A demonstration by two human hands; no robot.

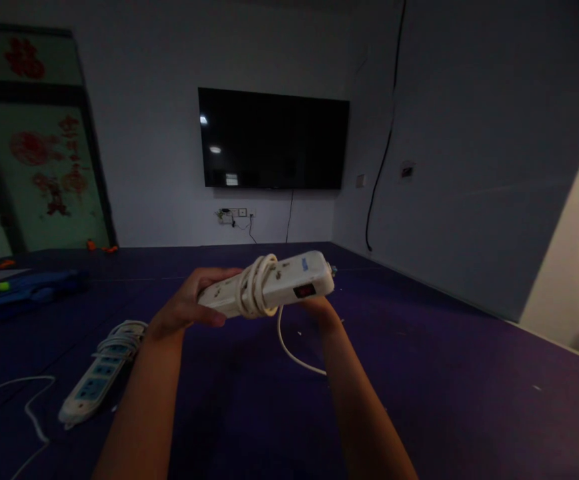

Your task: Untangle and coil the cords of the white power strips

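A white power strip [297, 275] is held up in front of me, tilted with its right end higher. Several turns of its cream cord [255, 287] wrap around its middle, and a loose length hangs below toward my right forearm. My left hand [189, 299] grips the strip's left end, thumb on the near side and fingers behind. Behind and under the strip is my right hand [319, 310]; its fingers are hidden by the strip. A second power strip [100, 377], with blue socket faces and a cord wound around its far end, lies on the purple floor [249, 413] beside my left forearm.
A thin white cable [34, 413] lies at the lower left. Farther left is a blue item [44, 283] with a bright green piece. A television [274, 140] hangs on the far wall above sockets [237, 213]. A black cable [384, 153] runs down the right wall.
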